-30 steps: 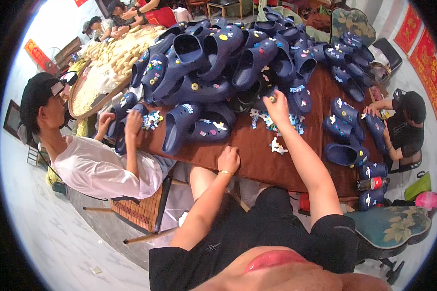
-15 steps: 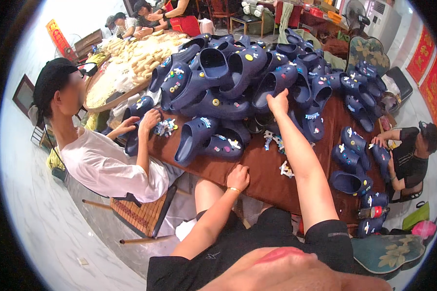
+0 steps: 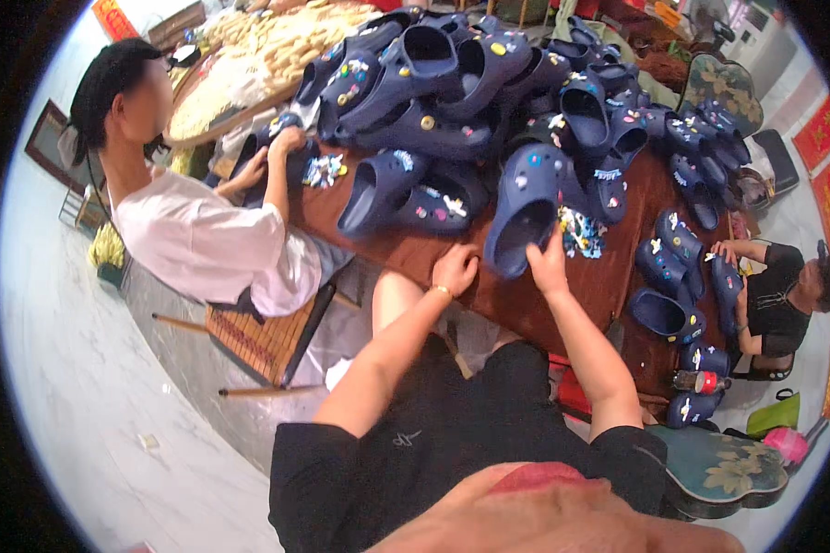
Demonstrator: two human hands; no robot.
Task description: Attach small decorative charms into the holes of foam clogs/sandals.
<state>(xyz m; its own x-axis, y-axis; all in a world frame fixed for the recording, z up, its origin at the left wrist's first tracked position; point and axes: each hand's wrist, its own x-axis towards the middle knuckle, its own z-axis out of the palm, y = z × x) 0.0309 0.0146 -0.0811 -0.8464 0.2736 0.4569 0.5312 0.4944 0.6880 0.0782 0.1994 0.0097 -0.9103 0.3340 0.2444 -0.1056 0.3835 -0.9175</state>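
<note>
My right hand [image 3: 550, 264] grips a navy clog [image 3: 527, 189] by its heel end, thumb over the rim. The clog's toe points away from me, and a few small charms dot its top. My left hand [image 3: 455, 270] rests at the near table edge with its fingers curled, and nothing shows in it. Beyond it lies a pair of navy clogs [image 3: 369, 189] with charms on them. A small heap of white, blue and yellow shoe charms [image 3: 583, 235] lies on the brown tabletop [image 3: 516, 300], just right of the held clog.
A large heap of navy clogs [image 3: 415, 134] covers the table's far part. At left, a person in white [image 3: 203, 230] works near another charm pile [image 3: 325, 170]. At right, a person in black [image 3: 779, 295] holds a clog. A bottle [image 3: 701, 381] lies among clogs at the right edge.
My right hand has drawn the navy clog out of the heap and back toward me. The charm pile beside it shows more fully. My left hand stays at the table edge.
</note>
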